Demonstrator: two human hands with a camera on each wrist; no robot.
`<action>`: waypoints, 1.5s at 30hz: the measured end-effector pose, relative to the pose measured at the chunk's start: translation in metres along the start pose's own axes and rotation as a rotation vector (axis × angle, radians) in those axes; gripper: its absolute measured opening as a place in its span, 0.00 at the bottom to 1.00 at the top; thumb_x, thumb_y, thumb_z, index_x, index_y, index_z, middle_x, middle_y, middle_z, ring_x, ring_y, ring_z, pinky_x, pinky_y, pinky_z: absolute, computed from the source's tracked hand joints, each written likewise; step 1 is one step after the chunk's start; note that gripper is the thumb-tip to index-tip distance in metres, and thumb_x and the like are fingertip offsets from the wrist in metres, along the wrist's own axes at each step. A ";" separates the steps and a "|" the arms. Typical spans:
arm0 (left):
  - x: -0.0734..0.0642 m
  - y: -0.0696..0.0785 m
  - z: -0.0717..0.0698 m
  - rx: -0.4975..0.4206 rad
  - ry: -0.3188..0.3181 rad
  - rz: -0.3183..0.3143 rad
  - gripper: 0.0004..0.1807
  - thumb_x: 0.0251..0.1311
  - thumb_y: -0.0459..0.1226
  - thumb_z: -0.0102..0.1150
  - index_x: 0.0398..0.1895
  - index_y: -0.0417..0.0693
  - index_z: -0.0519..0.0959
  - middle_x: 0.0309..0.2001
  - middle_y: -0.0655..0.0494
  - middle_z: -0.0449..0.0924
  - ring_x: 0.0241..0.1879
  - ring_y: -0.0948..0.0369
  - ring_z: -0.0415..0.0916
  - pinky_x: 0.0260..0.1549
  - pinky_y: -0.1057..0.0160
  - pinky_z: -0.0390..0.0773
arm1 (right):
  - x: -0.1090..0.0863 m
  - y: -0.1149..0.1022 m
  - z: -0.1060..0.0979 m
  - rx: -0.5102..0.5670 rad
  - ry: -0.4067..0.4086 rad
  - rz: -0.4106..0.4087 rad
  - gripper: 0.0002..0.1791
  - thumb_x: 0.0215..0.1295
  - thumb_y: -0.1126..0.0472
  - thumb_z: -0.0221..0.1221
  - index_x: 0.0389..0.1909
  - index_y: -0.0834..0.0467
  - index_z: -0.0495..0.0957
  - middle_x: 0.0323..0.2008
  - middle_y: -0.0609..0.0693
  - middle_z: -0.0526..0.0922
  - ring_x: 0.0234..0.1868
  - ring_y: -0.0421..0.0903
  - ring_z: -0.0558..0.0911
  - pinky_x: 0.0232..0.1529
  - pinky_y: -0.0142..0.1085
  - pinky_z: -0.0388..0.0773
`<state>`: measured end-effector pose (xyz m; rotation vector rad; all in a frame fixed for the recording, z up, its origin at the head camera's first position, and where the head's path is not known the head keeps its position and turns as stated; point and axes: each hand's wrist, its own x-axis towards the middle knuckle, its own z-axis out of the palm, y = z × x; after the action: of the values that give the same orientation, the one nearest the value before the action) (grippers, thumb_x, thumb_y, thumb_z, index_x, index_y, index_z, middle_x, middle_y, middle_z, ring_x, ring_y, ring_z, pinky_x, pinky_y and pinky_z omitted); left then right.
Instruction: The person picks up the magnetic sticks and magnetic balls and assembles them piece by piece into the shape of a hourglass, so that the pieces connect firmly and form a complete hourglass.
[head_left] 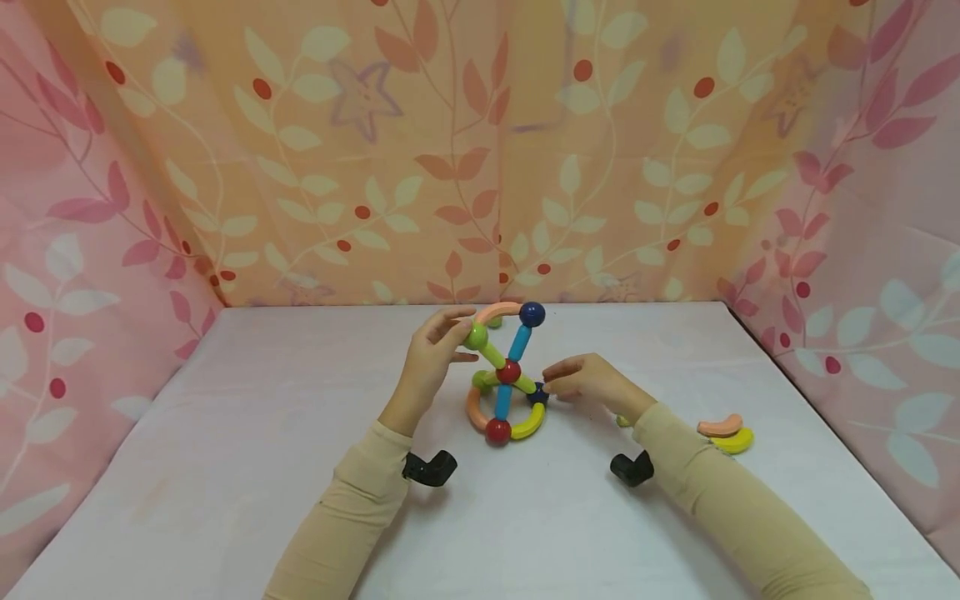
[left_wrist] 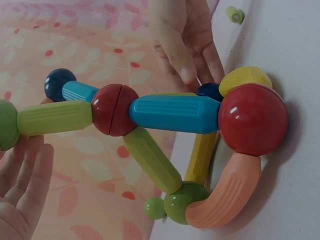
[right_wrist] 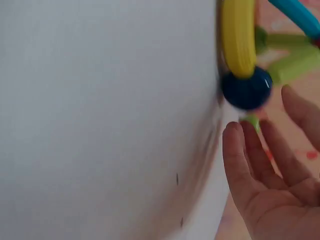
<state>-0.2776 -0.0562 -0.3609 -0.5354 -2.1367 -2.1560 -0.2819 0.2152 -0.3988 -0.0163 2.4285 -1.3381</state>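
A structure of coloured balls and rods stands upright on the table, a red ball (head_left: pixel 508 371) at its middle. My left hand (head_left: pixel 432 358) is at its upper left, thumb and finger pinching the light green ball (head_left: pixel 476 336). An orange curved rod (head_left: pixel 498 312) joins that ball to a dark blue ball (head_left: pixel 532 314). The base has a red ball (left_wrist: pixel 254 119), a green ball (left_wrist: pixel 186 201), a yellow curved rod (right_wrist: pixel 238 37) and a dark blue ball (right_wrist: pixel 247 89). Beside this blue ball is my right hand (right_wrist: pixel 280 185), fingers extended and slightly apart from it.
An orange curved rod (head_left: pixel 720 427) and a yellow curved rod (head_left: pixel 735 441) lie at the right. A green piece (head_left: pixel 623 421) is partly hidden by the right forearm. Another green ball (left_wrist: pixel 154 208) sits behind the structure. Patterned curtains (head_left: pixel 465 150) enclose the white table (head_left: pixel 247 400).
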 end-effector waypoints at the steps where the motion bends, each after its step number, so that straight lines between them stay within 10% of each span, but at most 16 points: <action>1: 0.000 0.000 0.000 0.000 -0.009 -0.003 0.18 0.72 0.41 0.53 0.61 0.46 0.76 0.46 0.48 0.78 0.42 0.61 0.78 0.43 0.53 0.87 | -0.002 0.004 -0.007 -0.008 0.001 -0.005 0.25 0.65 0.51 0.65 0.61 0.57 0.78 0.60 0.55 0.81 0.55 0.48 0.82 0.61 0.43 0.80; 15: 0.004 -0.002 -0.008 -0.024 -0.125 -0.066 0.21 0.72 0.42 0.53 0.65 0.48 0.73 0.53 0.48 0.76 0.47 0.59 0.77 0.49 0.52 0.85 | -0.037 0.060 -0.087 -0.219 -0.065 0.027 0.28 0.57 0.45 0.70 0.56 0.53 0.82 0.57 0.50 0.84 0.63 0.54 0.75 0.68 0.64 0.62; 19: 0.005 -0.001 -0.010 -0.024 -0.139 -0.080 0.22 0.72 0.41 0.52 0.66 0.48 0.72 0.56 0.47 0.74 0.49 0.58 0.76 0.52 0.51 0.84 | -0.039 0.062 -0.086 -0.271 -0.100 0.016 0.24 0.53 0.53 0.74 0.52 0.54 0.85 0.51 0.49 0.87 0.53 0.47 0.80 0.62 0.50 0.73; 30: 0.004 0.001 -0.011 -0.002 -0.165 -0.077 0.22 0.72 0.41 0.54 0.66 0.49 0.72 0.58 0.45 0.74 0.48 0.59 0.78 0.55 0.52 0.83 | -0.042 0.045 -0.055 -0.242 -0.016 -0.121 0.20 0.57 0.59 0.70 0.51 0.60 0.84 0.47 0.53 0.86 0.47 0.44 0.79 0.48 0.33 0.76; 38: 0.004 0.001 -0.011 -0.001 -0.153 -0.056 0.22 0.72 0.39 0.53 0.66 0.46 0.72 0.55 0.45 0.74 0.46 0.60 0.79 0.53 0.52 0.84 | -0.048 -0.007 0.007 0.132 0.210 -0.269 0.22 0.60 0.55 0.70 0.52 0.60 0.78 0.50 0.55 0.82 0.55 0.50 0.81 0.55 0.36 0.82; 45: 0.005 -0.001 -0.011 -0.007 -0.155 -0.050 0.22 0.71 0.39 0.54 0.67 0.44 0.72 0.55 0.45 0.74 0.45 0.61 0.79 0.52 0.52 0.84 | -0.045 -0.032 0.035 0.253 0.375 -0.335 0.19 0.60 0.59 0.70 0.50 0.61 0.79 0.50 0.56 0.83 0.55 0.48 0.81 0.60 0.37 0.80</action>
<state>-0.2847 -0.0656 -0.3602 -0.6773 -2.2436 -2.2167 -0.2340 0.1774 -0.3759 -0.1216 2.6184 -1.9444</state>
